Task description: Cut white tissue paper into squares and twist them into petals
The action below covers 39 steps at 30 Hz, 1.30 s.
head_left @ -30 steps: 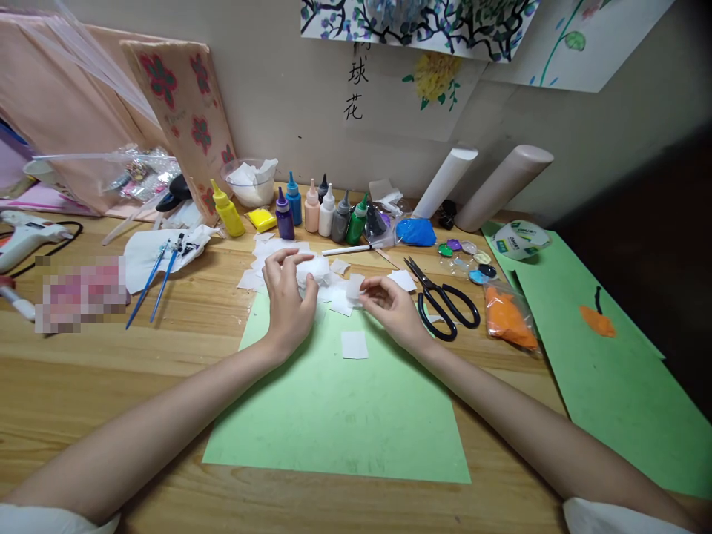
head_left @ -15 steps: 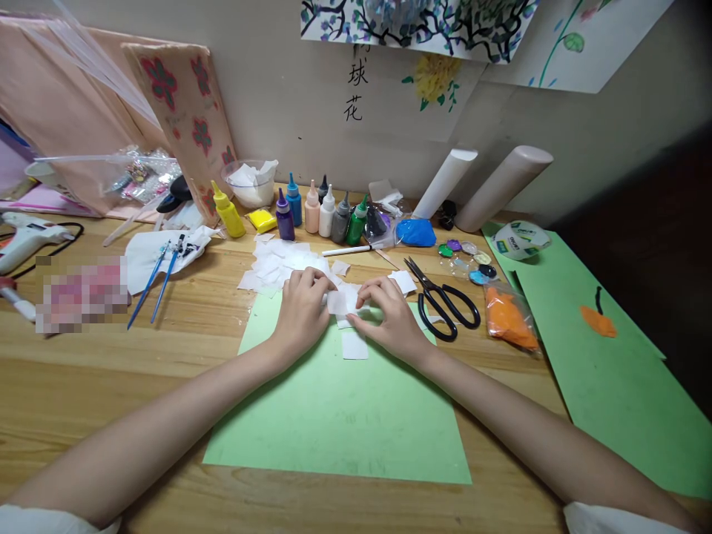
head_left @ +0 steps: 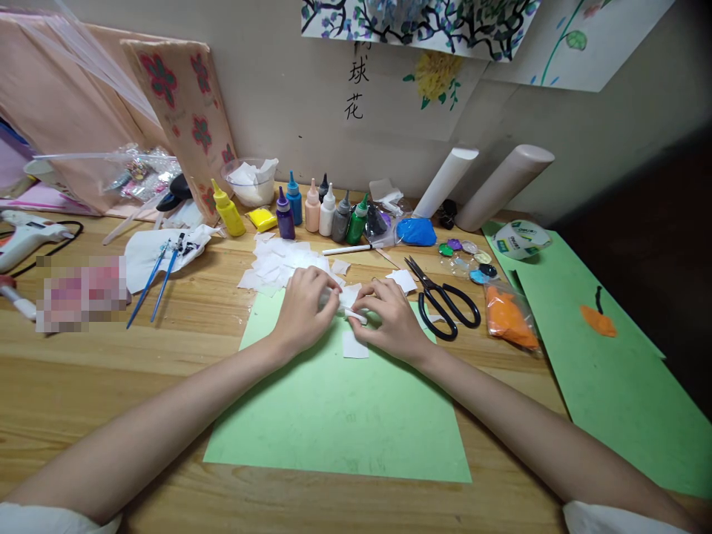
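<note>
Above the green sheet (head_left: 339, 415), my left hand (head_left: 305, 310) and my right hand (head_left: 390, 317) meet over a small white paper piece (head_left: 357, 317). It looks narrow, as if rolled or folded, and both hands' fingertips pinch it. My left fingers partly hide its left end. A square paper piece (head_left: 355, 345) lies flat on the green sheet just below the fingers. Behind my left hand spreads a heap of white paper pieces (head_left: 283, 261). Black-handled scissors (head_left: 445, 300) lie right of my right hand, blades pointing away.
Paint bottles (head_left: 328, 215) stand along the back, beside a plastic bowl (head_left: 253, 185). Two brushes (head_left: 159, 282) rest on a white cloth at left, near a glue gun (head_left: 33, 237). At right lie an orange clay bag (head_left: 509, 317) and more green sheets (head_left: 617, 386).
The small paper piece between my hands was spread flat and now looks narrow, rolled or folded. My right fingers have shifted slightly and closed in on it.
</note>
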{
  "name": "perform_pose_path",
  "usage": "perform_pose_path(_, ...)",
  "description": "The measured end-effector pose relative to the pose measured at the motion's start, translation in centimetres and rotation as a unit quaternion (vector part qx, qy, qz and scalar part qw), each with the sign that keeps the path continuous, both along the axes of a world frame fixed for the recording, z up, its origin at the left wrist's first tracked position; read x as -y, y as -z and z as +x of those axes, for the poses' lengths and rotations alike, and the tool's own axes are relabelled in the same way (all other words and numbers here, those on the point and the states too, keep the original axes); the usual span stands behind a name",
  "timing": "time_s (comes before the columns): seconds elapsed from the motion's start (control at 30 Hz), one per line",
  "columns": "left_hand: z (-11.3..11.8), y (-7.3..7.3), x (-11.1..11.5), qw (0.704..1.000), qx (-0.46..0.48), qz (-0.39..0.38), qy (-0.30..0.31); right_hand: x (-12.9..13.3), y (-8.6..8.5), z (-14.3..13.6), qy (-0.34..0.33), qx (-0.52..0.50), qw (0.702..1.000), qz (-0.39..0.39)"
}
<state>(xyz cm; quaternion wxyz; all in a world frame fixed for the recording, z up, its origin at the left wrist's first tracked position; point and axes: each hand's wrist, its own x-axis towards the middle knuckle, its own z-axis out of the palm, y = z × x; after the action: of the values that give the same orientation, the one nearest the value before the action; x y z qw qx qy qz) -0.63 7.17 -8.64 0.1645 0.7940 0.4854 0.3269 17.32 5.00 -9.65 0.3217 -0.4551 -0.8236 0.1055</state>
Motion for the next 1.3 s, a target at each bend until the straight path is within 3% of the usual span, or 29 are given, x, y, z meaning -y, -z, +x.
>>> perform_pose_path(0.1,0.1,-0.3,0.3,0.998,-0.035,-0.001,0.056,-0.1,-0.2,0.0,0.003,-0.031,0.999,-0.017)
perform_pose_path(0.23,0.2,-0.2,0.3,0.996,-0.054,0.008,0.063,-0.4,-0.5,0.2,0.011,-0.08,0.995,-0.059)
perform_pose_path(0.43,0.0,0.6,-0.3,0.995,-0.097,0.016,-0.02,-0.7,-0.3,0.4,0.026,-0.115,0.989,-0.092)
perform_pose_path(0.53,0.0,0.5,-0.2,0.995,-0.073,0.019,-0.061,-0.8,-0.2,0.4,0.03,-0.133,0.985,-0.108)
perform_pose_path(0.6,0.1,0.2,0.0,0.998,-0.045,0.021,-0.032,-0.8,-0.2,0.4,0.026,-0.15,0.981,-0.12)
perform_pose_path(0.73,0.1,-0.3,0.4,0.993,-0.035,0.018,0.109,-0.9,-0.1,0.4,0.01,-0.174,0.974,-0.146)
perform_pose_path(0.8,0.1,-0.4,0.4,0.99,-0.033,0.013,0.138,-1.0,-0.1,0.4,0.004,-0.178,0.972,-0.155)
perform_pose_path(1.17,-0.1,-0.5,0.0,0.989,0.027,-0.018,0.144,-0.8,-0.2,0.4,-0.002,-0.181,0.971,-0.155)
perform_pose_path(1.3,-0.1,-0.4,-0.1,0.991,0.054,-0.025,0.122,-0.4,-0.4,0.3,0.045,-0.199,0.974,-0.093)
